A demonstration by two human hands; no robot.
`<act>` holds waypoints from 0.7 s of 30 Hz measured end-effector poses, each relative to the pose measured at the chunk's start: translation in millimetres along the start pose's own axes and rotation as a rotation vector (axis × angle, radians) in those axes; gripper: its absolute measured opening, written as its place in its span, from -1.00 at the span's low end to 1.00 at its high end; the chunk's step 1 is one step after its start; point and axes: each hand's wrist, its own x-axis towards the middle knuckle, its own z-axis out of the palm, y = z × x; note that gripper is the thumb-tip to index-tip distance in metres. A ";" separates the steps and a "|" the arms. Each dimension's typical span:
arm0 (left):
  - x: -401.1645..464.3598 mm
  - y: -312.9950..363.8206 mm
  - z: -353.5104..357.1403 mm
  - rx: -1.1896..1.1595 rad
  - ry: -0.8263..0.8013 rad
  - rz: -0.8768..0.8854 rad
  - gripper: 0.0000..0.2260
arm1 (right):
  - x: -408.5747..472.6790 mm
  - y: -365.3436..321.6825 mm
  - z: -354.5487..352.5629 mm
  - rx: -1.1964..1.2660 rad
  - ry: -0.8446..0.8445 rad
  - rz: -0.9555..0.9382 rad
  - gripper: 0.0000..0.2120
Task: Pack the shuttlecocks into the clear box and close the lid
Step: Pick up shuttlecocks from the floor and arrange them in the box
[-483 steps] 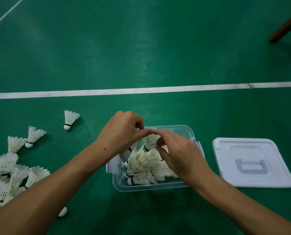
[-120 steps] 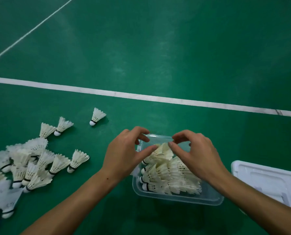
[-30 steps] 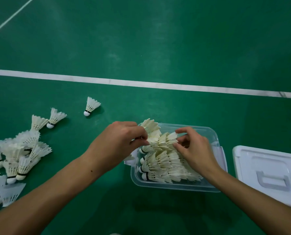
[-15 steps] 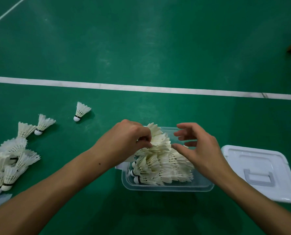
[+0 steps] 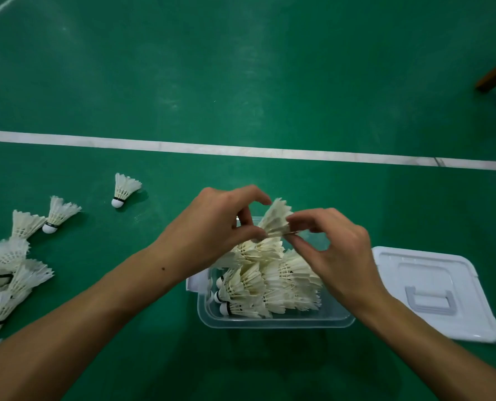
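Over clear box (image 5: 275, 324), both hands pinch shuttlecock (image 5: 276, 219); no legible writing.

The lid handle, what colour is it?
Grey, on the white lid; handle clearest in the head view.

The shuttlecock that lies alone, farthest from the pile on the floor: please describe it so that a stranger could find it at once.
Start from the white court line across the green floor, then look below it, left of the clear box. The lone shuttlecock lies there, cork toward the camera. Unlike the pile of shuttlecocks at the left edge, it touches no other and lies nearest the line.
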 end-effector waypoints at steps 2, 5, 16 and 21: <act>-6.3 -3.7 -5.0 -0.023 0.033 -0.031 -0.60 | -6.8 8.5 -7.3 0.043 0.062 0.113 -0.73; -16.4 -9.9 -8.5 -0.023 0.050 -0.072 -0.62 | -20.1 22.7 -15.1 0.096 0.094 0.278 -0.75; -35.9 -14.5 8.0 -0.055 0.039 -0.117 -0.64 | -25.7 30.7 22.0 0.113 -0.060 0.484 -0.76; -37.1 -17.6 14.4 -0.068 0.038 -0.113 -0.65 | -19.3 31.5 37.8 0.086 -0.153 0.533 -0.75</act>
